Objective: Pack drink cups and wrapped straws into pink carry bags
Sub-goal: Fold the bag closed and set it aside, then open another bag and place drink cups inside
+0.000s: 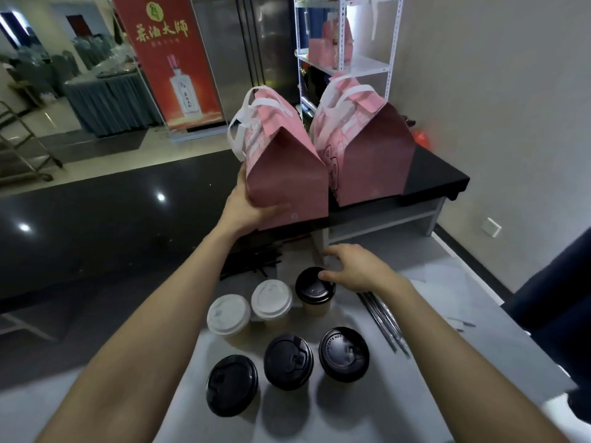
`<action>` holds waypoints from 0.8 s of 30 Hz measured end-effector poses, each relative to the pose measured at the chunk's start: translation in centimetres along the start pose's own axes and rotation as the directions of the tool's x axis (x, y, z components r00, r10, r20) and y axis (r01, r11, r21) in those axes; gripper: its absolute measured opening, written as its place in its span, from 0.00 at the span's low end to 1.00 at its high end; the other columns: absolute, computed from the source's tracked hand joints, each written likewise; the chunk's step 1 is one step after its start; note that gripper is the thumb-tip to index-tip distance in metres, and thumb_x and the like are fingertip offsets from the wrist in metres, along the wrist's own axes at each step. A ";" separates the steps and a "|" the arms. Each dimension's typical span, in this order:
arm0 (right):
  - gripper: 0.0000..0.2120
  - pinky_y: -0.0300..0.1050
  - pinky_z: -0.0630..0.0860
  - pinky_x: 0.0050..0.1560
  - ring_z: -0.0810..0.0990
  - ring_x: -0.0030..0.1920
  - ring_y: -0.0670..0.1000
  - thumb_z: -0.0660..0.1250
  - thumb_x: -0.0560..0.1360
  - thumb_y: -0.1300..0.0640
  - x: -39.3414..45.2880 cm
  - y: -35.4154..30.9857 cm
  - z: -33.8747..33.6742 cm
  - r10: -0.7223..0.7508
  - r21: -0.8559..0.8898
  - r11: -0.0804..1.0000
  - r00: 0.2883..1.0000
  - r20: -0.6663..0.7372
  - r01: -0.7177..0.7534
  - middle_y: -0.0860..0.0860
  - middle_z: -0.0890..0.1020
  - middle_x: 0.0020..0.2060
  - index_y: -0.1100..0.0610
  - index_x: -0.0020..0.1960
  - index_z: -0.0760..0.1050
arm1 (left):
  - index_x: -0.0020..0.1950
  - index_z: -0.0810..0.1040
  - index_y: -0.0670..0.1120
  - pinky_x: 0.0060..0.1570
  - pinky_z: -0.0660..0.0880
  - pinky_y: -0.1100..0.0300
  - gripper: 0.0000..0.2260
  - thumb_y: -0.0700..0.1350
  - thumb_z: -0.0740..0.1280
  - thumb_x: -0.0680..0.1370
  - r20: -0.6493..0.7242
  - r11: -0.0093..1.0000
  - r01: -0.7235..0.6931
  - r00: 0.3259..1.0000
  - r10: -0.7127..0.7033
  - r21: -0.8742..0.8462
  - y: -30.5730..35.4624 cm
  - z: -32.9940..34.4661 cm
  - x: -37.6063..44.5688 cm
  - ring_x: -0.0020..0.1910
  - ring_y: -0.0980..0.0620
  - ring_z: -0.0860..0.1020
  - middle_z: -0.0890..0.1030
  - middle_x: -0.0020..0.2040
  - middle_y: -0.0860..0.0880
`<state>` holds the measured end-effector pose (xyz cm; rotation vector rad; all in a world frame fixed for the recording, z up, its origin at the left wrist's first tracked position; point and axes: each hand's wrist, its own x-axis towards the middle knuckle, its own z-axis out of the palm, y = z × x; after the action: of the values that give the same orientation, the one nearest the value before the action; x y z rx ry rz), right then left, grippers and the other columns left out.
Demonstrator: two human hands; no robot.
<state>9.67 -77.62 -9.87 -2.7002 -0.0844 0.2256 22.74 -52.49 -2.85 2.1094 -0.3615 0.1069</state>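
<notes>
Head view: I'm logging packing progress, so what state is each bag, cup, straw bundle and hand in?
Left pink bag: closed on top, gripped at its lower corner.
Right pink bag: closed, standing on the black counter.
Four black-lidded cups: lidded, upright, unpacked.
Two white-lidded cups: lidded, upright, unpacked.
Wrapped straws: lying loose on the table.
Left hand: holds the left bag.
Right hand: fingers relaxed, over the rear black-lidded cup.

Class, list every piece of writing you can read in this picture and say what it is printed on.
"茶油大師": large gold characters on the red banner.
Smaller print under them and on the pictured bottle: too blurred to read.
Raised lettering on the black cup lid: too small to read.
Print on the pink bags: unreadable.
</notes>
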 end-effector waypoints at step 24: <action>0.33 0.54 0.75 0.70 0.76 0.74 0.55 0.71 0.80 0.37 -0.1 -2.7 -0.6 -0.059 0.008 0.998 0.998 -0.031 0.060 0.51 0.77 0.75 0.50 0.80 0.71 | 0.87 0.59 0.56 0.77 0.73 0.48 0.56 0.68 0.84 0.66 0.130 0.983 0.051 0.989 -0.075 0.176 1.2 -2.7 -2.2 0.78 0.52 0.73 0.71 0.82 0.51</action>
<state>9.57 -75.41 -8.18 -2.6873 -0.1540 0.1661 20.43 -50.38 -0.88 2.3040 -0.3771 -0.0450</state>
